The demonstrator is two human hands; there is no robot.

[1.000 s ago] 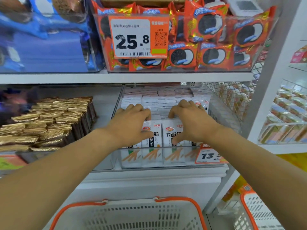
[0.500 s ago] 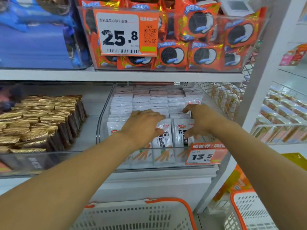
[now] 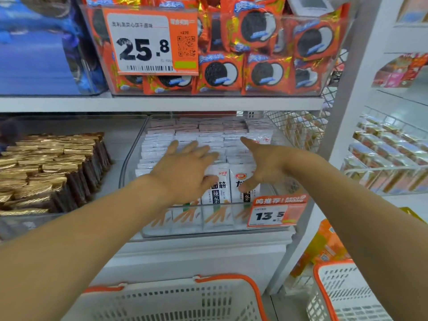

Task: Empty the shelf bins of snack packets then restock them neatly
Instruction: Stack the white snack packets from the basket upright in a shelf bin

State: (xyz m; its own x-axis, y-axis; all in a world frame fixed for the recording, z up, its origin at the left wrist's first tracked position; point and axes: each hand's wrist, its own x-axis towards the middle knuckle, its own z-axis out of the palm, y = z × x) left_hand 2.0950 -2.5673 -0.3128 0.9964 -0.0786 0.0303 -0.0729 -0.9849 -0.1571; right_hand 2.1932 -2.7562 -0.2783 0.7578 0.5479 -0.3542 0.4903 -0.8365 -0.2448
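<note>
A clear shelf bin (image 3: 129, 163) on the middle shelf is packed with rows of white snack packets (image 3: 217, 188) standing upright, with pinkish ones at the back. My left hand (image 3: 185, 167) lies flat over the packets left of centre, fingers straight and spread. My right hand (image 3: 261, 163) hovers over the right rows with fingers stretched out and thumb down near the front packet. Neither hand grips a packet.
A 13.5 price tag (image 3: 273, 214) hangs on the bin front. Gold-wrapped snacks (image 3: 46, 170) fill the left bin. Orange cookie packs (image 3: 266, 72) sit above behind a 25.8 tag (image 3: 148, 42). Two white baskets (image 3: 176, 302) (image 3: 347, 295) with orange rims stand below.
Both hands have uncurled from pressing down on the front packets and now spread flat and reach further back over the rows. The view shifted slightly right.
</note>
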